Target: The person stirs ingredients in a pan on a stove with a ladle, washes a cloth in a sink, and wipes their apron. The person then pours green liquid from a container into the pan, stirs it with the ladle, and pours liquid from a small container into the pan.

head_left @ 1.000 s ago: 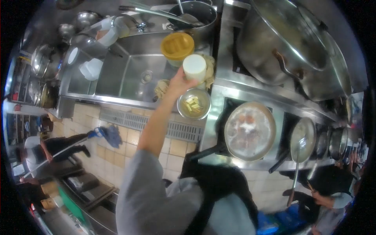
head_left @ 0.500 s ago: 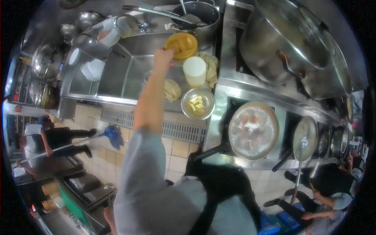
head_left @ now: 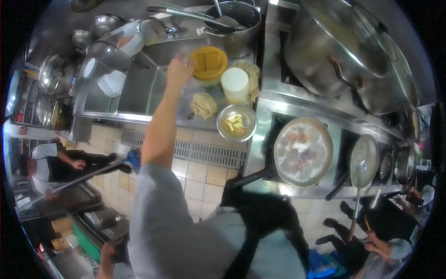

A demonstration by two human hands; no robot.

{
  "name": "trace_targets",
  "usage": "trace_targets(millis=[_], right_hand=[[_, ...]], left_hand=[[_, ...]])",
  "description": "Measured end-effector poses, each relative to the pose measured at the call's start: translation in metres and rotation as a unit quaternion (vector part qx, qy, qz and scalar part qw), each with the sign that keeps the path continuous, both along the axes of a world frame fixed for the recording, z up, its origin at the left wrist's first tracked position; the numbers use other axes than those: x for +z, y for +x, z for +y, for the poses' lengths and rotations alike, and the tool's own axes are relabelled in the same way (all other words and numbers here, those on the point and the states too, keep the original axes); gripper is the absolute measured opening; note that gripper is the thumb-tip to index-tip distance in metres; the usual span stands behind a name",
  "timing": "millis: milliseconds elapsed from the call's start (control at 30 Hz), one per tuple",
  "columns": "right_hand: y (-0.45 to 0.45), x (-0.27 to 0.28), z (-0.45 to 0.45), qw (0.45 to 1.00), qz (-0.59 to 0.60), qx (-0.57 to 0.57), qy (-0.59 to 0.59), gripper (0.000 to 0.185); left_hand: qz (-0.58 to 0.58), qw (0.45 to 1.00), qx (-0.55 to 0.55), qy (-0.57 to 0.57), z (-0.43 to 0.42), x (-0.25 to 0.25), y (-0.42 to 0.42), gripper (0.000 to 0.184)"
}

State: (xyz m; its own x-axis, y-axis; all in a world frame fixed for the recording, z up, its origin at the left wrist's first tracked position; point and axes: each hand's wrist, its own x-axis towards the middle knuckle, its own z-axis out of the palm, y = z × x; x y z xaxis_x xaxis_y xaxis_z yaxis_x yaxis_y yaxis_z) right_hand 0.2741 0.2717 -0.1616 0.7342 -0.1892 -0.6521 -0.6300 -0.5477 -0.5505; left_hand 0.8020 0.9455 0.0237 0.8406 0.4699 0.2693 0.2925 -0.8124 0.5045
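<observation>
My left hand reaches over the sink edge, its fingers a little apart beside the left rim of a tub with a yellow lid. Nothing shows in its grasp. Right of the yellow lid stands a white cylindrical container, with a beige cloth behind it. Another crumpled cloth lies nearer me. A metal bowl of pale yellow cut pieces sits by the counter's front edge. My right hand is out of view.
The sink lies left of my hand. A pot with utensils stands behind. On the stove are a pan of bubbling food, another pan and large pots. Co-workers are at the far left, lower left and lower right.
My left hand has let go of the white container, then moved left past the yellow-lidded tub. The tub has shifted left and nearer me. The white container now stands unheld.
</observation>
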Motion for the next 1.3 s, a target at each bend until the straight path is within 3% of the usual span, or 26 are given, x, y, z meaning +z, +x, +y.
trace_targets(millis=[67, 100, 167, 267, 400, 433, 500, 567, 633, 667, 700, 733, 767, 833, 867, 933, 1000, 1033, 1100, 1167, 1233, 1300], right_hand=[[0.001, -0.001, 0.001, 1.000, -0.005, -0.003, 0.006, 0.042], [-0.001, -0.002, 0.003, 1.000, -0.006, 0.001, 0.009, 0.041], [0.002, 0.000, 0.003, 1.000, -0.013, 0.006, 0.014, 0.041], [0.011, 0.005, 0.007, 0.999, -0.028, -0.008, 0.031, 0.041], [0.009, 0.014, -0.021, 0.993, -0.052, -0.068, 0.080, 0.040], [0.007, 0.014, -0.028, 0.997, -0.042, -0.041, 0.043, 0.040], [0.004, 0.029, -0.091, 0.998, 0.014, 0.051, -0.030, 0.038], [-0.010, 0.047, -0.222, 0.957, 0.090, 0.249, -0.121, 0.037], [-0.004, 0.070, -0.376, 0.814, 0.155, 0.543, -0.137, 0.036], [0.011, 0.080, -0.439, 0.730, 0.165, 0.659, -0.079, 0.036], [-0.011, 0.102, -0.404, 0.766, 0.156, 0.580, -0.227, 0.033], [-0.004, 0.091, -0.409, 0.790, 0.048, 0.601, -0.113, 0.028], [-0.006, 0.093, -0.402, 0.788, 0.050, 0.603, -0.109, 0.028], [-0.017, 0.094, -0.371, 0.816, 0.021, 0.569, -0.101, 0.029], [-0.014, 0.090, -0.357, 0.816, -0.059, 0.574, -0.034, 0.028], [-0.025, 0.093, -0.322, 0.819, -0.070, 0.568, -0.053, 0.029], [-0.085, 0.044, -0.353, 0.827, 0.041, 0.557, -0.064, 0.030], [-0.109, 0.032, -0.355, 0.862, 0.093, 0.491, -0.084, 0.030], [-0.110, 0.027, -0.274, 0.944, 0.131, 0.286, -0.103, 0.030], [-0.070, 0.041, -0.160, 0.982, 0.107, 0.133, -0.085, 0.030], [-0.040, 0.047, -0.101, 0.992, 0.076, 0.083, -0.061, 0.030], [-0.017, 0.050, -0.071, 0.995, 0.056, 0.067, -0.049, 0.030]], left_hand=[[-0.069, 0.997, -0.021, -0.032, -0.005, 0.002, -0.001, 0.057], [-0.068, 0.997, -0.020, -0.032, -0.009, 0.002, 0.003, 0.057], [0.135, 0.988, -0.057, 0.039, -0.038, 0.024, 0.008, 0.056], [0.154, 0.985, 0.022, 0.071, -0.071, 0.014, 0.020, 0.049], [0.139, 0.986, -0.045, 0.081, -0.041, -0.021, 0.056, 0.043], [0.113, 0.987, -0.039, 0.103, -0.039, -0.023, 0.058, 0.042], [0.088, 0.987, -0.035, 0.127, -0.040, -0.010, 0.053, 0.040], [0.086, 0.994, -0.065, 0.032, -0.049, 0.037, 0.038, 0.040], [0.046, 0.998, -0.046, 0.016, -0.044, 0.037, 0.030, 0.039], [0.005, 1.000, -0.027, -0.001, -0.041, 0.035, 0.024, 0.039], [0.012, 1.000, -0.026, -0.003, -0.038, 0.032, 0.013, 0.039], [-0.047, 0.999, -0.015, 0.001, -0.034, 0.030, 0.000, 0.038], [-0.107, 0.994, -0.003, 0.008, -0.029, 0.030, -0.015, 0.038], [-0.129, 0.991, 0.000, -0.041, -0.026, 0.034, -0.067, 0.031], [-0.083, 0.994, -0.011, -0.065, -0.019, 0.031, -0.093, 0.027], [-0.035, 0.995, -0.018, -0.088, -0.012, 0.017, -0.134, 0.025], [-0.012, 0.991, -0.034, -0.128, -0.008, -0.006, -0.163, 0.023], [-0.010, 0.992, -0.026, -0.127, -0.007, -0.017, -0.167, 0.023], [0.067, 0.991, -0.040, -0.106, -0.019, -0.039, -0.173, 0.023], [0.054, 0.995, -0.045, -0.070, -0.029, -0.057, -0.168, 0.024], [0.040, 0.997, -0.057, -0.034, -0.042, -0.075, -0.156, 0.025], [-0.045, 0.998, -0.013, -0.041, -0.056, -0.091, -0.145, 0.026]])
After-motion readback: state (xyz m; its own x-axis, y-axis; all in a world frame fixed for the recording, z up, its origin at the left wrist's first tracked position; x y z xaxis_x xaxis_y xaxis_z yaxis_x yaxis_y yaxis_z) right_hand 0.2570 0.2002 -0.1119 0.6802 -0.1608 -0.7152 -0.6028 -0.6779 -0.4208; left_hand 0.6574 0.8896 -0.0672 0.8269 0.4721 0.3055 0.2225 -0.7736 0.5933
